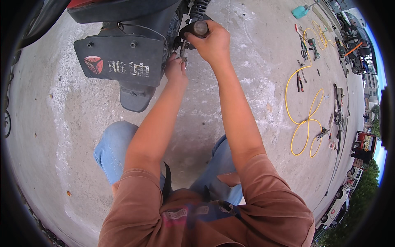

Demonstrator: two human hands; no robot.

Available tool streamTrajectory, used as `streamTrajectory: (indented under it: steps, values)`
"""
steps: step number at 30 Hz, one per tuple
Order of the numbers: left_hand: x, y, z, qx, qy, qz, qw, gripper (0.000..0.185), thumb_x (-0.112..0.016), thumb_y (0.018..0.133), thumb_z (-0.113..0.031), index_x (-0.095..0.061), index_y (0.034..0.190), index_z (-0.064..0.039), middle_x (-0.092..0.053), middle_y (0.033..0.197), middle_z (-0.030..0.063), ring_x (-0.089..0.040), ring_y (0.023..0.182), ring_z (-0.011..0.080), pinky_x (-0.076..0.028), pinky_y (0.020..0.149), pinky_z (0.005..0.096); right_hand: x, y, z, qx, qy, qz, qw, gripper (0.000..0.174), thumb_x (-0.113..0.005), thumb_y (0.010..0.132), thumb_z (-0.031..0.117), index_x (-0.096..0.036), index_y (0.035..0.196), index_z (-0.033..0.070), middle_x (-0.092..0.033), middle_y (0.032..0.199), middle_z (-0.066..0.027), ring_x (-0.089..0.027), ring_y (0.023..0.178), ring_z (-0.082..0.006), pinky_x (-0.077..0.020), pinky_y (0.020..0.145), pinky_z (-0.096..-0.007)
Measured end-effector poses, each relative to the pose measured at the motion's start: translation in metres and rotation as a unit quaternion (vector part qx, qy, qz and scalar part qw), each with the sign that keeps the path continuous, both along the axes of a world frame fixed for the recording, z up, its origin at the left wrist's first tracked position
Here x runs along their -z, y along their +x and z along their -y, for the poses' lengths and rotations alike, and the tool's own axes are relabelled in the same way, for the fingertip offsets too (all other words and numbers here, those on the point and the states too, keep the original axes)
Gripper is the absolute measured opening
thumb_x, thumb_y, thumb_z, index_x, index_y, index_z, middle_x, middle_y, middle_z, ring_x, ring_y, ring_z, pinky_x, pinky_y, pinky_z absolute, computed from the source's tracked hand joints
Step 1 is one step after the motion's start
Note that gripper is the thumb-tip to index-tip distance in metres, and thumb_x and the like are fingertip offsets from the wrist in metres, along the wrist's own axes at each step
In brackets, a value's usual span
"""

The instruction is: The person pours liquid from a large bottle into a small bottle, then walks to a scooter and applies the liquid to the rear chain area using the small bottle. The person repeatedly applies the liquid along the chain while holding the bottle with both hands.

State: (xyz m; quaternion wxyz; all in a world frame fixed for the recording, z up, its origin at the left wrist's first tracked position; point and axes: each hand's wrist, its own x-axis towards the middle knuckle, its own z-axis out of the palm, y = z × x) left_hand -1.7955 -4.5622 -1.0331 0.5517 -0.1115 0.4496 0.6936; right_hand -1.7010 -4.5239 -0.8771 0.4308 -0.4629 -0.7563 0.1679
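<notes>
I crouch behind a scooter whose dark rear mudguard (138,98) and plate holder (120,60), bearing a worn red emblem, face me. My right hand (213,41) is wrapped around a dark object with a rounded grey-brown end (201,28); its exact kind is unclear. Below it, my left hand (176,69) has its fingertips closed at a small metal part (184,58) beside the rear wheel. The plate holder and my own fingers partly hide that spot. A coil-spring shock absorber (200,9) rises just above my right hand.
On the concrete floor (247,102) at right, a yellow hose (287,98) lies in loops. Near it are a green-and-black cordless drill (314,49), pliers (299,82), a wrench (303,72) and a teal bottle (300,12). A long metal jack-like device (338,108) lies farther right, with parked vehicles (339,200) beyond.
</notes>
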Motion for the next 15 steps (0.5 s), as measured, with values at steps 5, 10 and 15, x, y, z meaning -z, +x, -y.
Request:
streamTrajectory:
  steps: [5,10,15]
  values:
    - [0.0014,-0.0001,-0.0014,0.001,-0.003,-0.001,1.000,0.047,-0.057,0.096,-0.002,-0.059,0.139,-0.022,-0.062,0.113,-0.0022,-0.060,0.103,0.0084,-0.045,0.094,0.0274,0.0022,-0.0016,-0.0012,-0.013,-0.013,-0.050,0.999,0.033,-0.088,0.063,0.021,-0.069,0.081,0.001,-0.070,0.082,-0.0171,-0.064,0.085,-0.0394,-0.0519,0.077,-0.0469]
    - [0.0034,0.0002,-0.0021,0.001,-0.004,0.000,1.000,0.048,-0.056,0.097,-0.002,-0.058,0.141,-0.022,-0.062,0.113,-0.0026,-0.060,0.101,0.0083,-0.046,0.093,0.0269,0.0045,-0.0019,-0.0026,-0.010,-0.013,-0.056,0.998,0.034,-0.088,0.062,0.021,-0.069,0.082,0.001,-0.069,0.083,-0.0180,-0.064,0.085,-0.0396,-0.0520,0.077,-0.0468]
    - [0.0045,0.0001,-0.0019,0.004,0.000,-0.002,1.000,0.049,-0.055,0.097,-0.003,-0.057,0.142,-0.021,-0.062,0.114,-0.0030,-0.060,0.102,0.0080,-0.046,0.093,0.0266,0.0048,-0.0019,-0.0025,-0.016,-0.008,-0.055,0.998,0.034,-0.088,0.062,0.021,-0.069,0.082,0.001,-0.070,0.082,-0.0180,-0.064,0.084,-0.0395,-0.0520,0.077,-0.0468]
